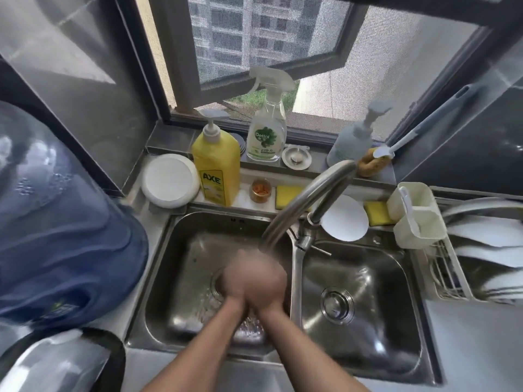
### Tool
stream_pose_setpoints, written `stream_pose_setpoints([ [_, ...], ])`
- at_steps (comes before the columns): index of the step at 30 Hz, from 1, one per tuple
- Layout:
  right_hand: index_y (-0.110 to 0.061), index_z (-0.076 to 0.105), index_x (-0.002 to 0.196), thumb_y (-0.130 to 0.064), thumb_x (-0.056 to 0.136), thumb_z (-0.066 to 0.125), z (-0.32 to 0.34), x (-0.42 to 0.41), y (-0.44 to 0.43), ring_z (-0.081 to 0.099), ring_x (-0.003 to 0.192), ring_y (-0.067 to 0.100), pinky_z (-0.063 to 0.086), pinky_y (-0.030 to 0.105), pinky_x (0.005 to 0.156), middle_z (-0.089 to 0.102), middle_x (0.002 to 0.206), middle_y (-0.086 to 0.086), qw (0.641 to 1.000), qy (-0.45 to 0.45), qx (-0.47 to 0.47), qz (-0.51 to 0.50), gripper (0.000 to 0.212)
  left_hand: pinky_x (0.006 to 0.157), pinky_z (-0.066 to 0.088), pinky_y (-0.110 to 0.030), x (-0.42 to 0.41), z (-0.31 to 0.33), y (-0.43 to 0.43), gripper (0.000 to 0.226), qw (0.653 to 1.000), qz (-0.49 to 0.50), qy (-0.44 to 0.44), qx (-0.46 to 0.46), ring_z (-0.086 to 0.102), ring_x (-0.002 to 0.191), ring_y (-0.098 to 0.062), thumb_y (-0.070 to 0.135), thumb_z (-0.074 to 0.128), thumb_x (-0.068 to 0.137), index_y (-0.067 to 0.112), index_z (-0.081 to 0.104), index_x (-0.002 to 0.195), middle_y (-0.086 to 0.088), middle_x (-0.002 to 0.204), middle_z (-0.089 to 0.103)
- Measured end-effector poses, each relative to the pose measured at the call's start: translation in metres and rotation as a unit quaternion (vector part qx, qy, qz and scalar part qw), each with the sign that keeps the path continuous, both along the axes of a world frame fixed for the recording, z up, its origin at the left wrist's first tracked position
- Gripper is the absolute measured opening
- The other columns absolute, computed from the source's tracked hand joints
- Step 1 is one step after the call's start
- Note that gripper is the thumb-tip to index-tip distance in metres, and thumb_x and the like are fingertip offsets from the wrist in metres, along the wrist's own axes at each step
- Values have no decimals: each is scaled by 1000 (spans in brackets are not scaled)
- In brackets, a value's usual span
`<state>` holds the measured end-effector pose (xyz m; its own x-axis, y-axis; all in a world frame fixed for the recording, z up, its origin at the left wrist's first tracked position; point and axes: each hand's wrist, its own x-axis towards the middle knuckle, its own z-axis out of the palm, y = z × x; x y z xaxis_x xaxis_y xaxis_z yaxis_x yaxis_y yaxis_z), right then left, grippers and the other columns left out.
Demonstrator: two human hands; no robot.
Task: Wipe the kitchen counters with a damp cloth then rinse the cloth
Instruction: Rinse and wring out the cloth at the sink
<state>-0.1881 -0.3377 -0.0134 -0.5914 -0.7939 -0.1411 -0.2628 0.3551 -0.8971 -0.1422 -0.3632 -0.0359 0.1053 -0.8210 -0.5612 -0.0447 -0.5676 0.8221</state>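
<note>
Rinsing step, by inference: left hand (239, 281) and right hand (270, 278), blurred, meet beneath the curved steel faucet (300, 199) over the left stainless basin (181, 250). Their grip is indeterminate and the cloth is unseen. Next probably calls for wringing.

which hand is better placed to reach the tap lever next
Right, probably. Both hands are pressed together over the left basin, blurred, but the right hand sits nearer the tap lever on the divider to their right; the left hand would have to cross over it.
</note>
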Motion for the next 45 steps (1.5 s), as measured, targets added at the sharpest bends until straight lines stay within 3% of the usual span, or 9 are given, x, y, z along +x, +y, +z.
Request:
stream_pose_setpoints([
  [3,-19,46,47,-30,85,49,-7,-20,-16,53,55,23,37,37,53,57,53,2,999,11,46,-1,40,85,54,-51,-2,1,5,59,1000,8,0,-27,69,88,-33,65,44,81,16,75,74,-12,83,75],
  [11,-17,47,47,-29,97,50,-8,-22,2,43,48,11,34,32,51,48,46,-6,995,-100,15,-27,51,68,47,-36,8,8,-6,53,990,138,-16,24,63,76,-32,41,44,102,10,54,61,-16,70,64],
  [16,-15,60,64,-37,90,57,5,2,6,55,57,10,43,21,54,58,58,-4,998,-22,12,52,35,64,48,-28,5,9,4,37,999,1,45,26,57,76,-19,41,37,105,17,58,85,0,80,60],
  [22,-15,56,59,-65,64,40,9,-11,-19,63,65,17,46,29,58,62,62,-4,995,-12,96,32,53,78,56,-41,5,8,4,49,988,97,115,29,67,82,-28,38,46,103,0,69,83,-17,84,72],
  [25,-12,55,55,-39,88,56,-8,-25,-26,59,62,23,45,35,58,58,54,-3,991,-30,125,-35,43,69,51,-39,4,14,4,55,986,60,153,12,63,74,-27,56,51,95,5,66,80,-15,75,66],
  [30,-12,55,54,-55,95,45,-17,-49,-14,55,60,19,44,34,65,58,56,-1,984,-76,142,-80,61,58,47,-28,16,8,3,49,1000,12,20,3,57,59,-13,48,56,96,10,60,65,0,62,63],
  [35,-10,54,60,-54,81,67,-13,-55,10,51,57,12,47,38,64,55,56,-2,993,-51,104,1,51,58,50,-28,27,-1,21,9,994,-63,71,60,60,70,-25,3,64,89,-6,64,88,-19,82,65],
  [41,-25,69,93,-38,77,63,5,-17,48,56,83,-1,45,15,77,64,89,-13,974,71,4,216,21,67,58,-32,20,17,29,53,935,60,309,165,70,76,-25,40,39,102,-1,69,88,-19,84,71],
  [45,-25,71,104,-21,76,52,5,-14,59,59,96,0,47,16,88,65,104,-9,952,58,2,301,35,50,52,-25,17,25,21,45,948,50,260,176,61,52,-18,46,51,97,7,63,77,-9,62,61],
])
